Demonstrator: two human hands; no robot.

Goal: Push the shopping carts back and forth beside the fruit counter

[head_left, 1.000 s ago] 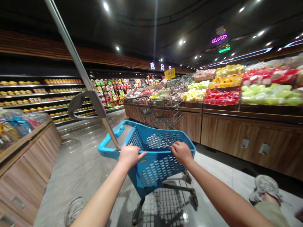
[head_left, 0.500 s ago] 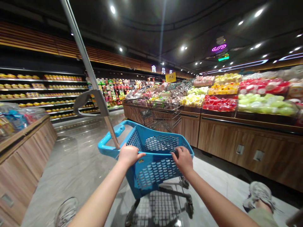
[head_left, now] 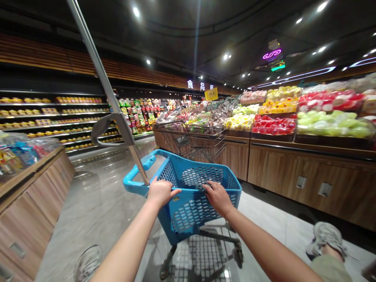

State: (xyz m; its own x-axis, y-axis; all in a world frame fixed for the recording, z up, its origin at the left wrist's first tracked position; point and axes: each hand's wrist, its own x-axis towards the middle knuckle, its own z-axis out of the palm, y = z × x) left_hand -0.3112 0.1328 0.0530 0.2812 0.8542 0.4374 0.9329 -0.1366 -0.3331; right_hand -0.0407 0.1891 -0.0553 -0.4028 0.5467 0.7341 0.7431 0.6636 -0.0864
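A blue plastic shopping cart (head_left: pixel 194 209) stands sideways before me. My left hand (head_left: pixel 161 192) grips its near top rim beside the handle end, fingers over the edge and thumb along it. Farther right on that rim rests my right hand (head_left: pixel 217 196), its fingers curled over into the basket. A small greyish dark patch shows at the right fingertips; I cannot tell whether it is an object or shadow. A tall metal pole (head_left: pixel 101 66) with a grey curved grip (head_left: pixel 123 128) rises at the cart's handle end.
A dark wire cart (head_left: pixel 196 139) stands behind the blue one. Wooden counters with packed fruit (head_left: pixel 331 123) run along the right. Another counter (head_left: pixel 44 188) borders the left, with stocked shelves (head_left: pixel 53 113) beyond. Shiny floor (head_left: pixel 96 196) lies between.
My right hand has slid left along the rim, closer to my left hand. My left hand keeps its grip. The view has shifted slightly.
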